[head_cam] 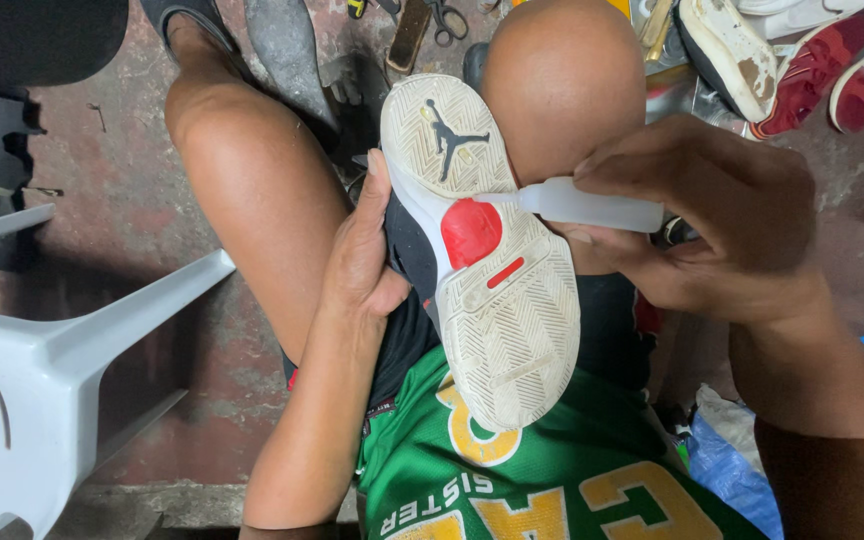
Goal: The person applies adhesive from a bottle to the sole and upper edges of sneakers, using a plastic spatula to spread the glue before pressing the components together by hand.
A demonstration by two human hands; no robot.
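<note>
Seated on a workshop floor, sneaker (482,260) propped sole-up across the lap at centre frame, between two bare knees. Left hand (367,255) wrapped round the shoe's dark upper from the frame-left side, fingers closed on it, thumb side pressed to the sole's edge. Right hand (712,215), centre right, pinched shut around a small translucent squeeze bottle (592,205), nozzle tip touching the sole's edge just beside the red patch (470,232). Step in hand, by the look of it: running adhesive or similar along the seam where sole meets upper, approx. midway down the shoe. Next move likely calls for a steady, light squeeze w/ the tip kept on the seam, and the left hand firm so the shoe doesn't roll. Shoe's long axis runs top to bottom of frame w/ a slight lean, upper end toward the knees, lower end over the green jersey (552,480); which end is toe not certain. Bottle lies approx. horizontal, nozzle pointing frame-left. White plastic chair (42,370) at lower left; other shoes (802,60) piled at upper right; scissors (447,20) at top centre; blue plastic bag (732,470) at lower right.
</note>
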